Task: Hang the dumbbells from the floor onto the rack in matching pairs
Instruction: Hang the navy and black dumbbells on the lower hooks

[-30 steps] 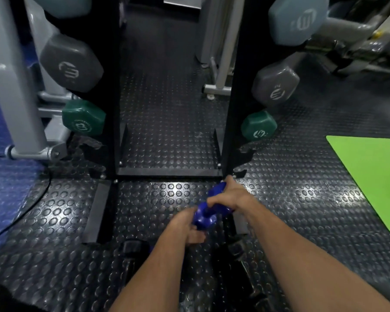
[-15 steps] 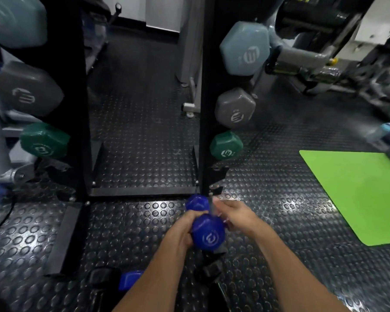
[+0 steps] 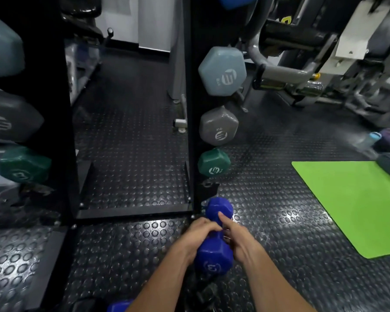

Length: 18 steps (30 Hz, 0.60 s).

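- Your left hand (image 3: 199, 234) and right hand (image 3: 239, 242) each wrap their grip round the handle of the blue dumbbell (image 3: 214, 255), low centre of the frame.
- Its far head sits just below the rack (image 3: 193, 131) post's lowest hook.
- Above it hang the green dumbbell (image 3: 214, 162), grey dumbbell (image 3: 218, 126) and pale blue dumbbell (image 3: 222, 71).
- A second blue piece (image 3: 119, 306) lies on the floor (image 3: 131, 136) at the bottom edge.

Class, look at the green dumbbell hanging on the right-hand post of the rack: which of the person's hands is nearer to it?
Right, narrowly. The right hand lies almost straight below the green dumbbell; the left hand sits below and further left. Both grip the blue dumbbell.
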Each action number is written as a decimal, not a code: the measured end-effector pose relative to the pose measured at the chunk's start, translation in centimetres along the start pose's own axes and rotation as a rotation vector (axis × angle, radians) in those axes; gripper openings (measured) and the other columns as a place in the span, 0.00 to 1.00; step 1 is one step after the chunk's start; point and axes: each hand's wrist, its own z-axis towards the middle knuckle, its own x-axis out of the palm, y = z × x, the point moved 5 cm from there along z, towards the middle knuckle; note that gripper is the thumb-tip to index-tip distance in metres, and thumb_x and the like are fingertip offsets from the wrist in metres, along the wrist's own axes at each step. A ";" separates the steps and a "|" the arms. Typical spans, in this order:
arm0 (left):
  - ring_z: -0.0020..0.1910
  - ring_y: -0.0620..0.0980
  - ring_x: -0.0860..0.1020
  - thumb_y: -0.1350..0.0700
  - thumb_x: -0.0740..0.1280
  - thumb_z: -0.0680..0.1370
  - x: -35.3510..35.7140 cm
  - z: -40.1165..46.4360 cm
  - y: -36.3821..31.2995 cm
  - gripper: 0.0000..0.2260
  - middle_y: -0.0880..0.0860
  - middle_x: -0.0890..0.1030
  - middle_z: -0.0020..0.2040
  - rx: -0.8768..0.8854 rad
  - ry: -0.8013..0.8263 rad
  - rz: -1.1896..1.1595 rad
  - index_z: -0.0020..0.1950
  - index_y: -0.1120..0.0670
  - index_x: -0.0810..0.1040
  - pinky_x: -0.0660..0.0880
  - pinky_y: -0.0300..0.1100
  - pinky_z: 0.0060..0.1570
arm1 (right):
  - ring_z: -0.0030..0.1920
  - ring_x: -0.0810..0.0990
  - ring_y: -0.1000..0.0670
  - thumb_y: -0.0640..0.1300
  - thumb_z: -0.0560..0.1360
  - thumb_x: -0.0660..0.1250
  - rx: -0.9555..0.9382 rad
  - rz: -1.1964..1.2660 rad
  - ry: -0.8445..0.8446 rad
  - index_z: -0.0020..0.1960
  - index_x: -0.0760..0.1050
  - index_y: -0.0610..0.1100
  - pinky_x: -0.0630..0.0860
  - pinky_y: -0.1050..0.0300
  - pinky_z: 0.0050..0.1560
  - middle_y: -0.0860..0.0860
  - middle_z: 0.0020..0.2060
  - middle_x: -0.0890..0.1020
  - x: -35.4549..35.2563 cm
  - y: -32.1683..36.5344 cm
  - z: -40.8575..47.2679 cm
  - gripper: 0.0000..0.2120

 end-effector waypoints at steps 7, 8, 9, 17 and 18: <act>0.45 0.55 0.85 0.58 0.72 0.76 1.2 -0.5 -0.6 0.05 0.60 0.87 0.49 0.090 -0.033 -0.179 0.50 0.57 0.86 0.79 0.48 0.49 | 0.43 0.83 0.40 0.51 0.77 0.72 -0.045 0.374 -0.090 0.54 0.79 0.36 0.80 0.41 0.50 0.40 0.40 0.83 -1.5 0.1 1.9 0.17; 0.41 0.54 0.85 0.57 0.72 0.76 1.4 -0.6 -0.7 0.05 0.60 0.87 0.47 0.093 -0.054 -0.235 0.50 0.58 0.86 0.79 0.46 0.45 | 0.44 0.83 0.41 0.51 0.77 0.72 -0.047 0.388 -0.091 0.55 0.79 0.37 0.80 0.40 0.53 0.41 0.41 0.83 -1.6 0.9 2.0 0.17; 0.39 0.53 0.84 0.56 0.73 0.77 1.7 -0.8 -0.9 0.05 0.59 0.87 0.45 0.096 -0.078 -0.287 0.49 0.57 0.85 0.78 0.45 0.43 | 0.43 0.83 0.41 0.52 0.77 0.72 -0.057 0.391 -0.087 0.55 0.79 0.37 0.80 0.40 0.54 0.41 0.41 0.84 -1.6 2.0 2.1 0.17; 0.41 0.51 0.86 0.40 0.81 0.66 3.1 -1.0 -1.1 0.26 0.56 0.87 0.47 0.127 -0.320 -0.283 0.55 0.56 0.82 0.83 0.45 0.39 | 0.40 0.81 0.42 0.50 0.76 0.74 -0.246 0.169 -0.134 0.58 0.78 0.35 0.81 0.43 0.47 0.42 0.41 0.81 0.0 8.8 3.6 0.19; 0.43 0.53 0.86 0.43 0.80 0.69 3.1 -0.5 -1.0 0.24 0.56 0.87 0.48 0.119 -0.301 -0.320 0.56 0.57 0.82 0.83 0.44 0.38 | 0.40 0.80 0.42 0.49 0.76 0.74 -0.260 0.138 -0.141 0.56 0.78 0.36 0.81 0.44 0.46 0.42 0.41 0.81 0.2 9.3 3.9 0.18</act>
